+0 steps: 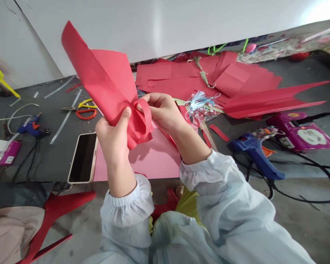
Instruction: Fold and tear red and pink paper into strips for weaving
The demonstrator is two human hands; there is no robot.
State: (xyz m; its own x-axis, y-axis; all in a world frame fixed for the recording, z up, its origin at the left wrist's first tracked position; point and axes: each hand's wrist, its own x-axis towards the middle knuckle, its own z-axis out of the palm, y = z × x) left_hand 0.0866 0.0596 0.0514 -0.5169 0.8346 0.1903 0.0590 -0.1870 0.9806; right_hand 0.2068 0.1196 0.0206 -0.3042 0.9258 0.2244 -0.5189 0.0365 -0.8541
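Observation:
My left hand [114, 137] grips a folded sheet of red paper [104, 84], its thumb pressed on the gathered lower part. The sheet fans out toward the upper left and is pinched narrow near my fingers. A narrow red paper strip [147, 113] loops around that gathered part. Its upper end is pinched between the thumb and fingers of my right hand [163, 112]. Both hands are above a pink sheet [156, 157] at the table's front edge. The far side of the gathered paper is hidden.
Left are a phone [84, 157], scissors [84, 109] and a small blue glue gun [30, 124]. Red sheets [181, 75] and a light blue tassel [199, 101] lie behind. A larger blue glue gun [255, 150], cables and a purple power strip [302, 132] occupy the right.

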